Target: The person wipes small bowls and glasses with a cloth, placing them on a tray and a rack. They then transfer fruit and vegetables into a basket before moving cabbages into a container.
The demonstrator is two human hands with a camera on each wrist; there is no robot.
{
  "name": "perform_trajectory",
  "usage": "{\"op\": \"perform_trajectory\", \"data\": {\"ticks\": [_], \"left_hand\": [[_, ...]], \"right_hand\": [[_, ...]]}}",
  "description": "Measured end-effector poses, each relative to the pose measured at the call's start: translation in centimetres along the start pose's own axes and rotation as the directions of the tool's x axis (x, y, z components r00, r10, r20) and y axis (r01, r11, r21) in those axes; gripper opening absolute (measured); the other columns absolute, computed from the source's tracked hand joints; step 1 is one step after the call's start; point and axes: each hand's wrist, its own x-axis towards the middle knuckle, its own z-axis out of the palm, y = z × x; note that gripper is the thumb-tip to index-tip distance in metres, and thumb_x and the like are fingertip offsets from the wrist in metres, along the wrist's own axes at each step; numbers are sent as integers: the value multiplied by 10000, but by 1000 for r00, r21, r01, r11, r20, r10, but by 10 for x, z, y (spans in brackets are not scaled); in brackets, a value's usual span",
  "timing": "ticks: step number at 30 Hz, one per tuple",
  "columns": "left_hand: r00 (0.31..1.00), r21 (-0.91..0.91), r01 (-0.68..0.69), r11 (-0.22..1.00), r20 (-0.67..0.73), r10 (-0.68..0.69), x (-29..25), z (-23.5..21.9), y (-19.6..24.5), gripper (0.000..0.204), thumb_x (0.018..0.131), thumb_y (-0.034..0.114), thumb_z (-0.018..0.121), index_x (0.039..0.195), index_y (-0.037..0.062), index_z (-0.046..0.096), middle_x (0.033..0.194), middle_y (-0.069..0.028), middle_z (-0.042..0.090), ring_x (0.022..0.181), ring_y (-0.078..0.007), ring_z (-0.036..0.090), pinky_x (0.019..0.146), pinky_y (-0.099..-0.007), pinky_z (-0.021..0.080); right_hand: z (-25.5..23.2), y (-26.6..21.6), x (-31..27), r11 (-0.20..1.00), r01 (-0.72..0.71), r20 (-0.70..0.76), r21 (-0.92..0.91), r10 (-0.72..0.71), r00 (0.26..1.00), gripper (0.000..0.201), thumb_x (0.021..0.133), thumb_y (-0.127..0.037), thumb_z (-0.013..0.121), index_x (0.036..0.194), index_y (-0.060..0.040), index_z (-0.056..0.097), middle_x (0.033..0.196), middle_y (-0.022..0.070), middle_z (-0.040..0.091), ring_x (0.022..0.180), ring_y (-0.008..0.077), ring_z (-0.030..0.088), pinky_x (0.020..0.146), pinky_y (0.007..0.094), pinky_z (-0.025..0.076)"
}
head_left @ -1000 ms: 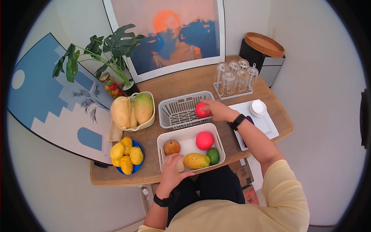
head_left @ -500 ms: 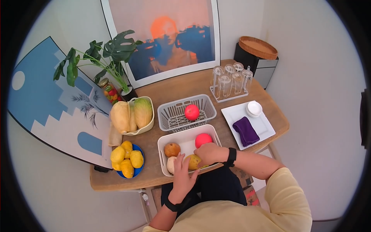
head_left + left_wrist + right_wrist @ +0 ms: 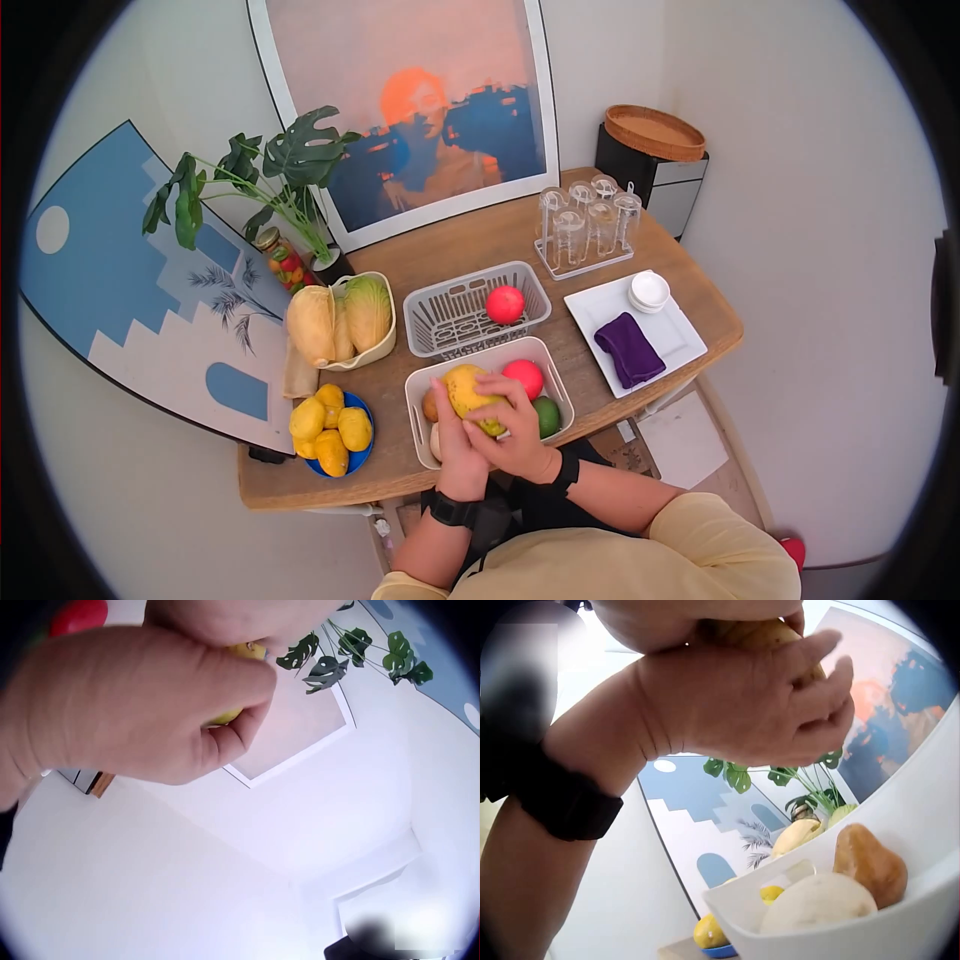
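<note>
Both hands hold a yellow mottled fruit (image 3: pixel 466 390) above the white tray (image 3: pixel 560 372) in the head view. The left hand (image 3: pixel 462 455) supports it from the left and below. Curled over its right side are the fingers of the right hand (image 3: pixel 512 430). In the tray lie a red ball-shaped item (image 3: pixel 523 378), a green fruit (image 3: pixel 546 416), a brown fruit (image 3: pixel 870 866) and a pale one (image 3: pixel 821 904), seen large in the right wrist view. Another red round item (image 3: pixel 505 304) sits in the grey basket (image 3: pixel 428 345) behind.
Yellow fruits (image 3: pixel 330 450) fill a blue plate at the left, with a vegetable basket (image 3: pixel 383 350) behind. At the right are a square plate (image 3: pixel 680 345) with a purple cloth (image 3: pixel 630 350) and white bowls, and a glass rack (image 3: pixel 590 265). A potted plant and pictures stand at the back.
The right hand released the red item in the grey basket and came to the tray. The yellow fruit has risen from the tray, and the left hand has moved onto it.
</note>
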Motion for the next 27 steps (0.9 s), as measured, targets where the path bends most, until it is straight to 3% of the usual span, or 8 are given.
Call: {"op": "perform_trajectory", "data": {"ticks": [5, 7, 10, 14, 18, 24, 25, 27], "left_hand": [[982, 191, -169, 967, -55, 182, 12, -22, -9, 463, 930, 440, 378, 1173, 53, 448, 1122, -67, 523, 1042, -171, 513, 887, -295, 427], [945, 502, -324, 802, 137, 296, 13, -25, 2, 488, 935, 449, 352, 1214, 54, 417, 1158, -63, 504, 1057, -177, 508, 904, -307, 414], [947, 247, -320, 915, 84, 309, 7, 5, -5, 476, 952, 420, 310, 1241, 48, 382, 1165, -70, 492, 1066, -188, 504, 912, -320, 411], [992, 315, -113, 942, -11, 123, -1, -11, -19, 459, 957, 391, 310, 1257, 46, 355, 1163, -80, 483, 1076, -201, 499, 906, -323, 424], [961, 581, -207, 788, 272, 52, -5, -27, -6, 431, 931, 289, 447, 1265, 34, 352, 1160, -78, 480, 1052, -183, 510, 892, -337, 447], [948, 653, -305, 694, 277, 155, -6, -23, -2, 400, 906, 174, 504, 1262, 56, 366, 1158, -81, 479, 1061, -185, 502, 888, -344, 448], [956, 475, -286, 832, 199, 215, -3, -18, -4, 395, 913, 170, 487, 1272, 66, 358, 1162, -84, 476, 1063, -189, 499, 894, -334, 438], [961, 267, -275, 924, 112, 253, -1, -12, -3, 391, 921, 167, 471, 1282, 75, 350, 1167, -86, 473, 1064, -193, 496, 899, -324, 428]], "right_hand": [[-22, -4, 29, 949, -316, 273, 11, 301, 914, 561, 702, -107, 690, 1205, -43, 450, 1140, 146, 482, 1081, 273, 483, 952, 351, 365], [-20, 1, 33, 898, -420, 318, 134, 362, 876, 567, 701, -119, 696, 1204, -38, 446, 1140, 137, 483, 1073, 256, 484, 939, 341, 374], [-17, 3, 36, 892, -418, 234, 172, 375, 897, 557, 709, -123, 693, 1198, -34, 440, 1136, 120, 484, 1056, 219, 485, 908, 319, 391], [-25, 0, 39, 869, -444, 80, 221, 437, 896, 473, 732, -84, 657, 1156, -35, 453, 1087, 89, 510, 1001, 177, 501, 865, 292, 413], [-42, 5, 46, 618, -660, 262, 428, 614, 745, 400, 743, -66, 634, 1109, -45, 471, 970, 63, 543, 920, 135, 524, 814, 277, 431], [-44, 8, 37, 773, -554, 126, 310, 544, 829, 332, 777, -64, 577, 1101, -39, 505, 1027, 94, 543, 943, 153, 519, 835, 286, 417], [-43, 6, 36, 770, -557, 125, 311, 548, 827, 332, 777, -64, 577, 1101, -39, 505, 1027, 94, 543, 943, 153, 519, 835, 286, 417], [-36, -1, 34, 969, -242, 135, 47, 234, 963, 402, 792, -125, 599, 1168, -26, 495, 1077, 132, 509, 986, 222, 514, 843, 298, 412]]}}
